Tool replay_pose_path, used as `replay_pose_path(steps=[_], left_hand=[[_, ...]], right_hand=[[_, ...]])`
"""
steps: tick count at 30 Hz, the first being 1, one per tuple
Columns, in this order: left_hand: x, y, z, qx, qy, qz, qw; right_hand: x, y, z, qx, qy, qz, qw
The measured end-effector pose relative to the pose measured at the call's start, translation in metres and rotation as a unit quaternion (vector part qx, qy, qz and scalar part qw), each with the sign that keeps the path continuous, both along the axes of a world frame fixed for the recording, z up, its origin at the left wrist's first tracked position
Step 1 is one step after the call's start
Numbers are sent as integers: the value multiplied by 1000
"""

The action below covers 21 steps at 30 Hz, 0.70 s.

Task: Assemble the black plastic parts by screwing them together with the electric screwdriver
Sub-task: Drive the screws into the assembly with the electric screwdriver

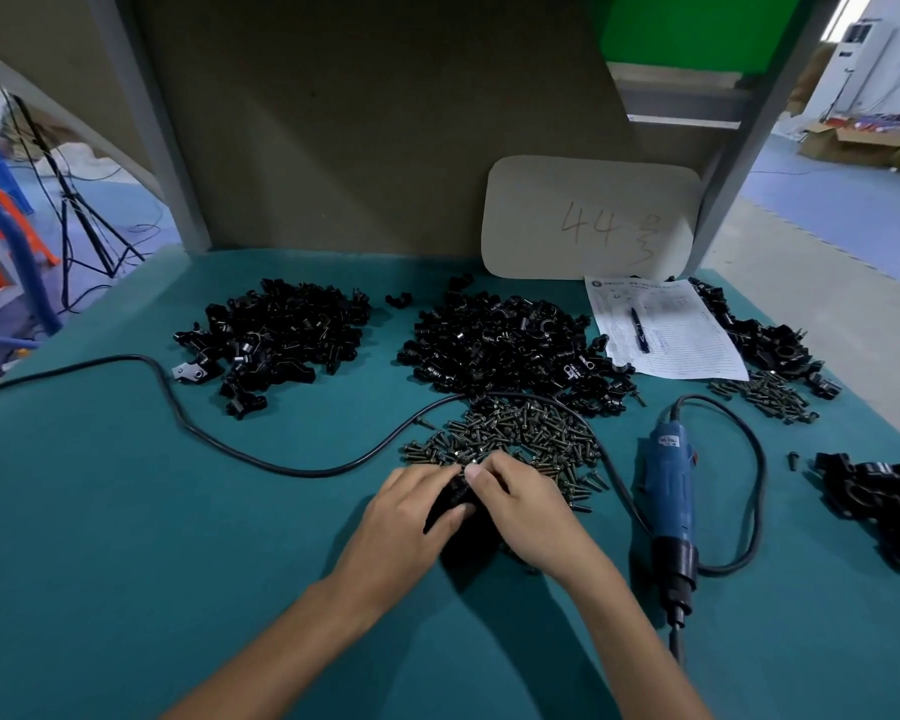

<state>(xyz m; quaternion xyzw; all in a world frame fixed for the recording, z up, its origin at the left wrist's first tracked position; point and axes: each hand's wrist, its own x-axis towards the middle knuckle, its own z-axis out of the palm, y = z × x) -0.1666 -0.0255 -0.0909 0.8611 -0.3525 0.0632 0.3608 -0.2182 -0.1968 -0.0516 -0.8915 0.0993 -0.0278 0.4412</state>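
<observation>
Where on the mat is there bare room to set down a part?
Bare mat lies left of the left hand, nearer than the black cable, and at the near right corner beside the screwdriver. Crowded: the screw pile, the left heap and middle heap.

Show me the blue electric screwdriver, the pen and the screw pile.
Blue electric screwdriver [668, 488], head view, blue body.
Dark pen [639, 330], head view, mid-barrel.
Pile of dark metal screws [518, 432], head view, pile's middle.

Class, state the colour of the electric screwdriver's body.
The electric screwdriver is blue, black at its nose; head view.
</observation>
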Motion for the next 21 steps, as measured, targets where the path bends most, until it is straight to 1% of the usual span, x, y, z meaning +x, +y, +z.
replay_pose_path(steps=[3,5,7,9,10,11,13,14,15,17,18,19,20,21], left_hand=[[0,1,2,10,-7,-8,1000],[0,0,2,17,7,7,1000],[1,-1,2,30,24,20,999],[2,-2,1,40,35,16,998],[2,-2,0,39,39,12,998],[2,-2,-1,33,45,8,998],[2,-2,-2,21,63,10,998],[3,-2,-2,20,65,12,998],[2,-2,-1,21,58,13,998],[1,-2,0,26,38,12,999],[1,-2,1,29,33,10,999],[0,-2,2,32,30,9,999],[0,-1,3,35,28,9,999],[0,-1,4,39,28,9,999]], right_hand=[[-2,2,9,-91,-25,-7,996],[-9,-9,18,-135,-34,-40,989],[-21,-35,26,-171,-33,-99,980],[-39,-72,28,-210,-28,-187,959],[-48,-89,27,-234,-11,-237,943],[-57,-104,25,-252,24,-274,928],[-65,-120,19,-253,130,-288,914],[-67,-123,16,-237,171,-285,913],[-67,-126,12,-217,194,-283,914],[-65,-133,8,-169,184,-291,924],[-65,-136,7,-117,159,-299,934],[-66,-137,5,-31,119,-311,942],[-66,-137,4,77,78,-326,939],[-66,-135,3,183,43,-344,920]])
